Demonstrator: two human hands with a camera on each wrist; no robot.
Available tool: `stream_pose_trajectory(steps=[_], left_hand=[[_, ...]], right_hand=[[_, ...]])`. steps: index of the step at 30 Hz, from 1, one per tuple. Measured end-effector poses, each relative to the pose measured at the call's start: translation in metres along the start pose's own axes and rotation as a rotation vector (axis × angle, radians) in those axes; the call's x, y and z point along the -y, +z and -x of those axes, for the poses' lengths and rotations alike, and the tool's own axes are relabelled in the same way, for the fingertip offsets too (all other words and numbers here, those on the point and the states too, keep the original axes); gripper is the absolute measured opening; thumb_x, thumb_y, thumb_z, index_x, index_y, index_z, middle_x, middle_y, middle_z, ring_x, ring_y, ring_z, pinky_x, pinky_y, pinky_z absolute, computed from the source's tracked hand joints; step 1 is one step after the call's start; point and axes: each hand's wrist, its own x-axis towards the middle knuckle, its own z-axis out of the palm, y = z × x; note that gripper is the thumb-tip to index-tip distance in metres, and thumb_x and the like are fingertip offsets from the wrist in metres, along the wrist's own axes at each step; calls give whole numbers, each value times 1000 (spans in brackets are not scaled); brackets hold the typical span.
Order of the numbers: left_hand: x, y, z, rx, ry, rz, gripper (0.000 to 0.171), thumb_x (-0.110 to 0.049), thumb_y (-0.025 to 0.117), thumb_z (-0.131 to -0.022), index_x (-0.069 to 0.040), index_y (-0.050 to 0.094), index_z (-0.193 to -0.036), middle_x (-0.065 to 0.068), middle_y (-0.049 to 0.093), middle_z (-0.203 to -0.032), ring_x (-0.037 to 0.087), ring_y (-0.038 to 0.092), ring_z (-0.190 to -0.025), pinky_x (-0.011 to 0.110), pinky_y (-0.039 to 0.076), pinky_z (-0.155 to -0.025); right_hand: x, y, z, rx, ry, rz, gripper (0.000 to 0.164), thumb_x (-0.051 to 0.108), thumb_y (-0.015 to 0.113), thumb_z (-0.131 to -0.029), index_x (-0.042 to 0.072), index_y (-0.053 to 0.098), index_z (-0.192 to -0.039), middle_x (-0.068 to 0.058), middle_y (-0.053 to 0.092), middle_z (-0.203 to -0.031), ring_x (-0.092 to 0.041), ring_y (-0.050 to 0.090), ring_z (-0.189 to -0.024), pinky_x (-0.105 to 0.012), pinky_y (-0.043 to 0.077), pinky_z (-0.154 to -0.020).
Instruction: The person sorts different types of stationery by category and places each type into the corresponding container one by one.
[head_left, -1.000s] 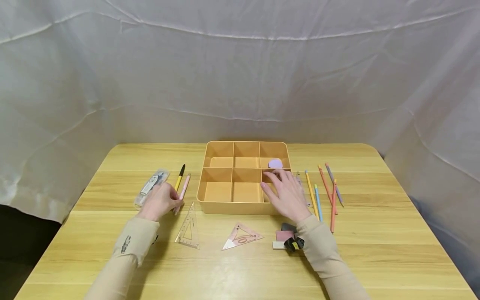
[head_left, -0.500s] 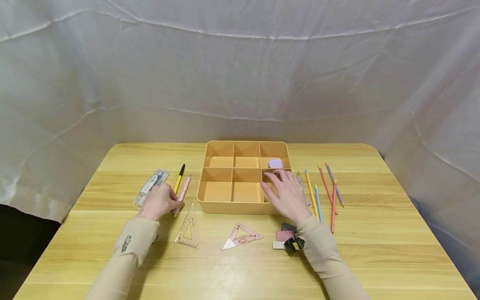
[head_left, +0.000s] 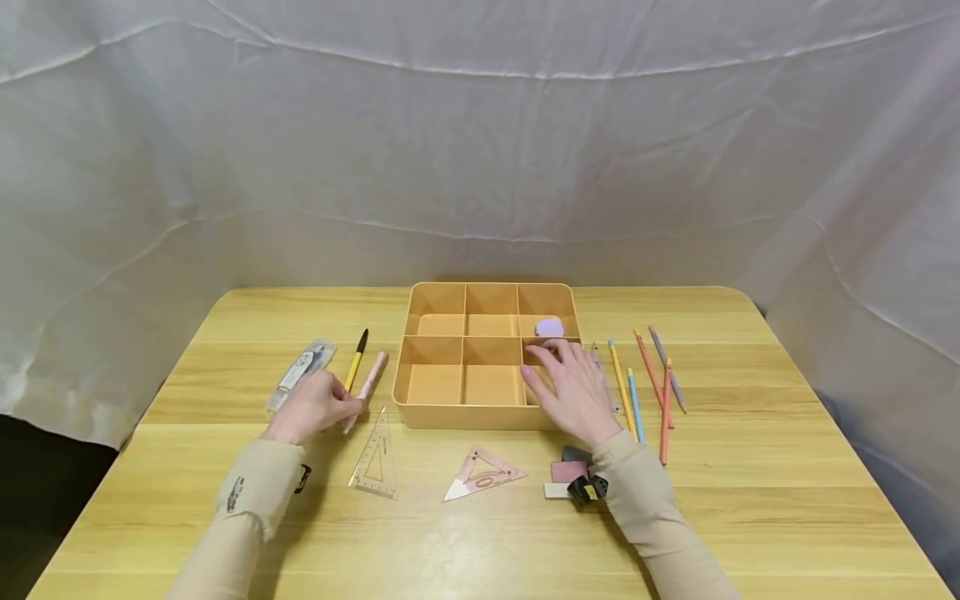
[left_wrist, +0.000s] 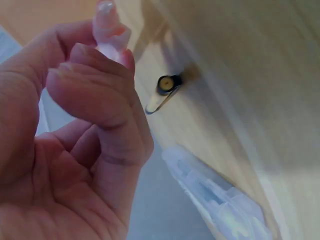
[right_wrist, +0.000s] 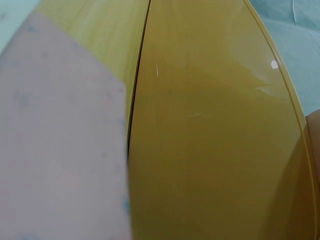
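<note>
My left hand [head_left: 315, 407] pinches a pink pen [head_left: 372, 375] near its lower end; in the left wrist view the pen [left_wrist: 111, 30] shows between the fingertips. Beside it lies a yellow pen [head_left: 356, 362] with a black end. A clear plastic case [head_left: 309, 360] lies left of that hand. My right hand [head_left: 573, 387] lies over the right side of an orange compartment box [head_left: 472, 417], its thumb and fingers apart above the front right compartment. The hand partly hides that compartment. The right wrist view is mostly filled by the box's outer wall [right_wrist: 210, 125].
A purple rounded piece [head_left: 549, 327] sits in the back right compartment. Two set squares, one clear [head_left: 375, 458] and one pink [head_left: 483, 473], lie in front. Erasers [head_left: 568, 472] lie near the right wrist. Several coloured pencils [head_left: 665, 408] are at the right.
The pink pen has turned slightly in my left hand, its upper end shifting right. The left forearm has shifted a little left. My right hand stays where it was.
</note>
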Motion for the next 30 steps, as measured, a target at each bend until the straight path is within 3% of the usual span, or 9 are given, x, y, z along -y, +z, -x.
stream_pose_trajectory(steps=[7, 15, 24, 30], left_hand=[[-1, -3, 0, 27, -11, 51, 20, -16, 66, -92, -1, 72, -81, 3, 62, -62, 8, 45, -50, 18, 38, -43], [-3, -6, 1, -10, 9, 77, 27, -18, 53, -98, 2, 71, -97, 3, 58, -69, 10, 41, -55, 21, 36, -44], [-8, -3, -1, -195, 122, 70, 39, -24, 38, -107, 4, 63, -97, 13, 64, -73, 14, 47, -55, 26, 40, -43], [-15, -2, 0, -340, 164, 73, 41, -24, 37, -110, 7, 63, -105, 6, 53, -66, 11, 42, -50, 24, 35, -39]], right_hand=[[-1, 0, 1, -18, -9, 11, 43, 44, 52, -102, 16, 64, -133, -13, 61, -130, -35, 56, -122, -55, 47, -101], [-1, 2, 1, -20, -8, 11, 43, 44, 53, -102, 17, 65, -133, -13, 62, -130, -35, 56, -122, -56, 47, -101], [-1, 3, -1, -15, -2, 19, 43, 45, 51, -102, 18, 64, -133, -13, 61, -131, -35, 55, -123, -57, 46, -101], [-1, 4, -1, -10, -1, 22, 44, 45, 52, -102, 17, 64, -133, -13, 61, -132, -35, 55, -123, -58, 45, -102]])
